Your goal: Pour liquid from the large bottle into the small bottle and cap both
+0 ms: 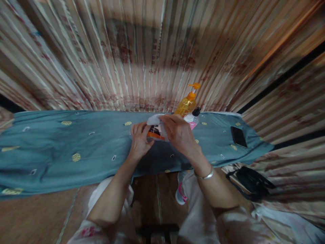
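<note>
Near the middle of the cloth-covered table, my left hand (140, 140) wraps round the left end of a clear container with a black, white and orange label (155, 133). My right hand (179, 133) is closed at the container's right side, its fingers on a whitish cloth or wipe (154, 119) that lies over the top. Just behind my right hand stand an orange pump bottle (186, 104) and a clear bottle with a black cap (193, 117), both partly hidden by that hand.
The table has a blue-green patterned cloth (96, 145). A black phone (238, 136) lies at its right end. Pleated curtains (142, 57) hang behind. On the floor at the right is a black bag (251, 183).
</note>
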Demonstrator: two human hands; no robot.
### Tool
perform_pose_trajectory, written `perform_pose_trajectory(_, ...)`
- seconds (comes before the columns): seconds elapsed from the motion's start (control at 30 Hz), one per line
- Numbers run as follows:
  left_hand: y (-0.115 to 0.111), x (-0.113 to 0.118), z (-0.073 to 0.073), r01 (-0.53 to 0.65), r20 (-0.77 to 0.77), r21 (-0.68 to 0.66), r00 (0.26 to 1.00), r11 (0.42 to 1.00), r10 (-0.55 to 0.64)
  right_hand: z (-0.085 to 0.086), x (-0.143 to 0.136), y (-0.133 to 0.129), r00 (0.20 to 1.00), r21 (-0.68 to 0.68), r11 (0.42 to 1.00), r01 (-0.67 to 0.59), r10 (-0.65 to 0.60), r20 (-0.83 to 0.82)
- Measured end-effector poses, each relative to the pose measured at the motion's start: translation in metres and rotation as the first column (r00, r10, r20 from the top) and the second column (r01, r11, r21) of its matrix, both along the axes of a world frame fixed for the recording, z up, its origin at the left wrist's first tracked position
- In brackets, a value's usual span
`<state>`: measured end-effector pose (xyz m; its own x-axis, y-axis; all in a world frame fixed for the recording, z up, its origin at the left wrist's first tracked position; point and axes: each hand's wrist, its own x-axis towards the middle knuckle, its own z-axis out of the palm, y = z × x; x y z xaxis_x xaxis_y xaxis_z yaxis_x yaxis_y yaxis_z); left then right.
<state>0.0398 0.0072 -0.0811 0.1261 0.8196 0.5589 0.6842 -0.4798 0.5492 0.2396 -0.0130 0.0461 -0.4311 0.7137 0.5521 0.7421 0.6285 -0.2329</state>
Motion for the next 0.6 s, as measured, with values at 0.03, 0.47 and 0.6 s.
perform_pose_trajectory(0.03, -0.002, 0.0, 0.001, 0.006, -0.015, 0.007, 1.0, 1.0, -0.006, 0.005, 0.007, 0.008, 1.0, -0.059, 0.998, -0.005, 0.005, -0.015)
perform_pose_trajectory(0.47, -0.008, 0.006, 0.001, 0.086, 0.056, -0.005, 0.995, 0.996, -0.085, -0.048, 0.062, 0.071, 0.679, -0.578, 0.715, -0.393, -0.198, -0.707)
perform_pose_trajectory(0.6, -0.004, 0.008, -0.002, 0.035, 0.204, -0.036, 0.979, 0.999, -0.027, -0.072, 0.055, 0.061, 0.691, -0.585, 0.703, -0.404, -0.184, -0.699)
